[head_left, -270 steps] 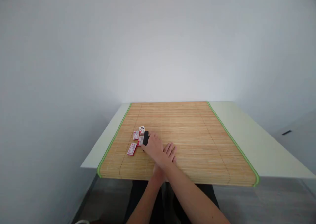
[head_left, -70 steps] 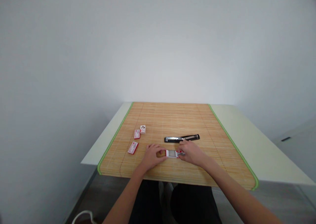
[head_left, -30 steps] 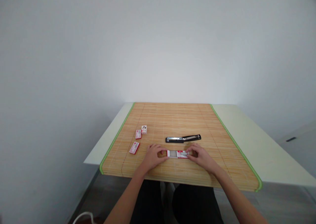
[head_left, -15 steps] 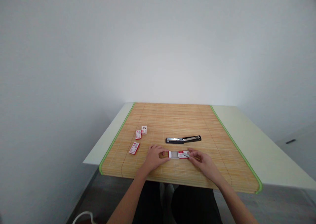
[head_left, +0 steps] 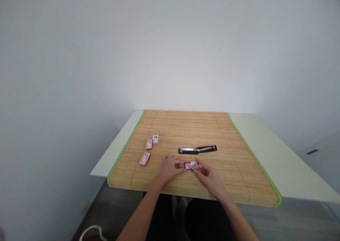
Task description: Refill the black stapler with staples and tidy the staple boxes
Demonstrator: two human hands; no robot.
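Between my two hands, near the front of the mat, lies a small red and white staple box [head_left: 187, 165], its inner tray slid inside the sleeve. My left hand [head_left: 170, 168] pinches the left end of it between thumb and fingers. At the opposite end, my right hand [head_left: 208, 175] has its fingers closed on the box's right side. Something thin and grey shows by the right fingertips, too small to name. Just beyond the hands, a black stapler [head_left: 198, 150] lies opened out flat, its metal magazine showing.
Off to the left are two flat red and white boxes, a nearer box [head_left: 145, 159] and a farther box [head_left: 149, 144], plus a small white box [head_left: 155, 139]. A bamboo mat [head_left: 186, 127] with green edging covers the middle of the white table [head_left: 268, 142]. A wall stands behind.
The staple box's tray has slid into its sleeve, closing the gap that showed before. My right hand has moved left, toward my left hand.
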